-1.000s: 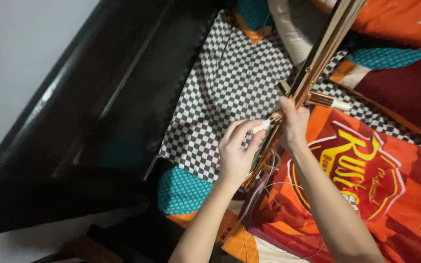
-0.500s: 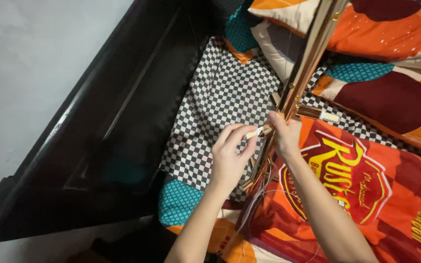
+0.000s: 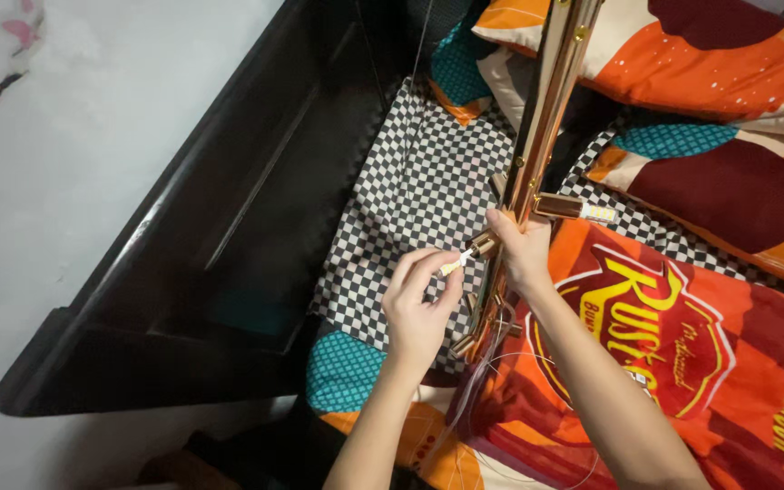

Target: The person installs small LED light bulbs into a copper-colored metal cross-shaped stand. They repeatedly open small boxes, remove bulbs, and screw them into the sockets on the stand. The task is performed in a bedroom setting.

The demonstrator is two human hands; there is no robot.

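Note:
A long rose-gold metal light fixture bar (image 3: 548, 109) lies across a bed, with short sockets sticking out of its sides. My right hand (image 3: 521, 249) grips the bar near a socket (image 3: 484, 244). My left hand (image 3: 419, 304) pinches a small pale capsule bulb (image 3: 453, 266) between thumb and fingers, its tip right at that socket. Another socket (image 3: 563, 208) on the bar's far side carries a small bulb (image 3: 599, 214). Thin clear wires (image 3: 487, 381) trail from the bar's lower end.
The bedsheet (image 3: 415, 191) is black-and-white checkered with teal and orange patches. An orange-red printed blanket (image 3: 682, 363) covers the right side. Patterned pillows (image 3: 728, 82) lie at the top right. A dark wooden bed frame (image 3: 229, 236) runs along the left, by a pale wall (image 3: 74, 154).
The view has shifted, so the bar and hands sit lower in the frame. My left hand keeps the bulb at the socket; my right hand stays on the bar.

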